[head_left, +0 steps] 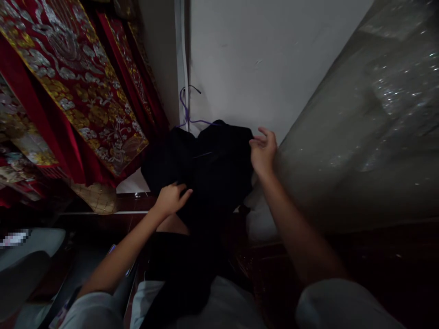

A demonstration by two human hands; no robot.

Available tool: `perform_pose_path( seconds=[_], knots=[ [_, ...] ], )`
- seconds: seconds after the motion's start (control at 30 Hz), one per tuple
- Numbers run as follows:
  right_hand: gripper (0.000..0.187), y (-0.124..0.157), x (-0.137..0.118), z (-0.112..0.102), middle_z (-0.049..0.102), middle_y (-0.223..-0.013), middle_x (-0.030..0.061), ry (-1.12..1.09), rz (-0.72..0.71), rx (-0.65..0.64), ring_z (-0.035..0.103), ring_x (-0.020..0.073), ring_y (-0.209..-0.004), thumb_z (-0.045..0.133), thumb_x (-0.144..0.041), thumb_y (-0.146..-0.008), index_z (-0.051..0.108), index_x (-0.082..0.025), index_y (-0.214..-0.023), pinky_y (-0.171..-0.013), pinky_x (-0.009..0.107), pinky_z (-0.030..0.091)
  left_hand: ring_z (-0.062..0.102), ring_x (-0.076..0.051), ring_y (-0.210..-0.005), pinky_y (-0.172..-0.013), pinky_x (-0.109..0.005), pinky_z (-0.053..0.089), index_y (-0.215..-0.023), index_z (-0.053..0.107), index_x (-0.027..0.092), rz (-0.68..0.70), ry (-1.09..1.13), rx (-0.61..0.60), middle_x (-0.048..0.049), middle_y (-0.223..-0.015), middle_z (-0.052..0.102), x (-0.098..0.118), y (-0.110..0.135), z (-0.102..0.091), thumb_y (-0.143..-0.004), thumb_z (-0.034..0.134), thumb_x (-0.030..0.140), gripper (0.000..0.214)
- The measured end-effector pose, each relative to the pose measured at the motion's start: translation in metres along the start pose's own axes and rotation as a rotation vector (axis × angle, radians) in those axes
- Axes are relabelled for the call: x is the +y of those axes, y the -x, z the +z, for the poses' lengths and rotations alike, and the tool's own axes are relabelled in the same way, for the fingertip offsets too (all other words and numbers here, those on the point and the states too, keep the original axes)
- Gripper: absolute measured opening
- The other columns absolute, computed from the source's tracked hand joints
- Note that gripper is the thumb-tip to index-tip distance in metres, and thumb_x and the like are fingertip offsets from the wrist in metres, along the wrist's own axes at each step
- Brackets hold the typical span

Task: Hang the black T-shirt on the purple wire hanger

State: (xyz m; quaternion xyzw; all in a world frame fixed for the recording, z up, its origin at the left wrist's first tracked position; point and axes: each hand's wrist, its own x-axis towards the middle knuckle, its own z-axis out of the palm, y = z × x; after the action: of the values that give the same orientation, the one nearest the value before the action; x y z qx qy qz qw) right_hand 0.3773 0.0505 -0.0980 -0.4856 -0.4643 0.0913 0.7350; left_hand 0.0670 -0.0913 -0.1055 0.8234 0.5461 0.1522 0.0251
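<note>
A black garment (219, 169) hangs on a purple hanger (187, 116) against the wall. My left hand (171, 198) lies at the garment's lower left part, thumb stretched out and apart from the fingers; the fingertips are partly lost against the dark cloth. At the garment's upper right edge is my right hand (265, 153), its fingers bent and apart. Its fingertips are at or just touching the cloth. Folds of the garment are hard to make out in the dim light.
Red embroidered cloths (99, 91) with gold and silver patterns hang on the left. A large bundle in clear plastic (360, 137) stands on the right. A white cable (186, 55) runs down the wall (267, 55). Low on the left is a grey chair (44, 242).
</note>
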Motion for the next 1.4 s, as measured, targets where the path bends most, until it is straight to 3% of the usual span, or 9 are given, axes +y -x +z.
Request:
perform_pose_path(
  seconds=[0.13,0.27,0.37,0.53,0.67,0.83,0.97,1.27,1.4],
  knots=[
    [0.036,0.091,-0.023,0.010,0.064,-0.123,0.0112,-0.082,0.010,0.067,0.061,0.0254,-0.119,0.063,-0.032,-0.083,0.062,-0.020,-0.117,-0.108,0.048,0.046,0.063,-0.019,-0.077,-0.073,-0.029,0.044,-0.078,0.065,0.019,-0.083,0.352,0.234,-0.0028,-0.073,0.065,-0.002,0.020,0.041,-0.105,0.052,0.045,0.040],
    [0.027,0.202,-0.054,0.023,0.064,-0.085,0.0025,-0.328,0.399,-0.305,0.061,0.0161,-0.075,0.068,-0.043,-0.084,0.064,-0.020,-0.097,-0.071,0.030,0.051,0.060,-0.017,-0.080,-0.080,-0.028,0.045,-0.079,0.063,0.018,-0.205,0.650,0.537,-0.0003,-0.076,0.064,0.005,0.031,0.078,-0.098,0.064,0.040,0.029],
    [0.037,0.241,-0.064,0.028,0.063,-0.080,0.0018,-0.367,0.619,-0.610,0.056,0.0130,-0.064,0.074,-0.051,-0.077,0.064,-0.019,-0.091,-0.058,0.026,0.044,0.063,-0.016,-0.083,-0.078,-0.026,0.049,-0.100,0.066,0.019,-0.276,0.886,0.663,-0.0024,-0.091,0.067,0.008,0.035,0.090,-0.095,0.067,0.038,0.020],
    [0.040,0.237,-0.066,0.027,0.065,-0.083,0.0017,-0.351,0.567,-0.708,0.059,0.0133,-0.071,0.079,-0.049,-0.075,0.066,-0.019,-0.098,-0.062,0.025,0.045,0.059,-0.011,-0.074,-0.070,-0.024,0.050,-0.150,0.044,0.026,-0.266,1.098,0.790,-0.0037,-0.103,0.063,0.014,0.037,0.085,-0.091,0.074,0.033,0.067],
    [0.031,0.230,-0.066,0.018,0.065,-0.077,0.0016,-0.291,0.481,-0.707,0.059,0.0139,-0.068,0.073,-0.048,-0.083,0.066,-0.019,-0.092,-0.062,0.026,0.045,0.060,-0.013,-0.075,-0.075,-0.027,0.053,-0.160,0.033,0.025,-0.264,1.099,0.774,-0.0014,-0.091,0.061,0.026,0.039,0.084,-0.092,0.070,0.029,0.077],
    [0.031,0.223,-0.063,0.006,0.061,-0.068,0.0008,-0.229,0.458,-0.706,0.059,0.0150,-0.064,0.067,-0.050,-0.087,0.066,-0.019,-0.086,-0.059,0.027,0.044,0.068,-0.017,-0.085,-0.085,-0.031,0.055,-0.139,0.057,0.019,-0.296,1.067,0.746,-0.0042,-0.092,0.069,0.035,0.041,0.093,-0.091,0.069,0.026,0.050],
    [0.032,0.225,-0.064,0.006,0.066,-0.072,0.0030,-0.215,0.458,-0.689,0.061,0.0153,-0.065,0.073,-0.049,-0.082,0.068,-0.018,-0.086,-0.061,0.027,0.046,0.067,-0.017,-0.082,-0.078,-0.028,0.053,-0.091,0.072,0.017,-0.309,1.037,0.785,-0.0038,-0.084,0.071,0.035,0.040,0.092,-0.088,0.068,0.024,0.009],
    [0.023,0.222,-0.071,0.007,0.059,-0.052,-0.0021,-0.322,0.611,-0.741,0.053,0.0115,-0.047,0.066,-0.041,-0.077,0.064,-0.018,-0.075,-0.049,0.024,0.041,0.063,-0.016,-0.083,-0.076,-0.025,0.047,-0.092,0.072,0.016,-0.215,1.034,0.540,-0.0029,-0.087,0.067,0.035,0.044,0.082,-0.093,0.064,0.024,0.011],
    [0.028,0.211,-0.080,0.001,0.063,-0.051,0.0004,-0.345,0.705,-0.788,0.054,0.0112,-0.043,0.069,-0.044,-0.073,0.067,-0.017,-0.077,-0.045,0.022,0.037,0.060,-0.015,-0.079,-0.074,-0.025,0.044,-0.082,0.066,0.017,-0.215,0.904,0.543,-0.0021,-0.080,0.063,0.037,0.046,0.081,-0.098,0.059,0.026,0.020]
  ],
)
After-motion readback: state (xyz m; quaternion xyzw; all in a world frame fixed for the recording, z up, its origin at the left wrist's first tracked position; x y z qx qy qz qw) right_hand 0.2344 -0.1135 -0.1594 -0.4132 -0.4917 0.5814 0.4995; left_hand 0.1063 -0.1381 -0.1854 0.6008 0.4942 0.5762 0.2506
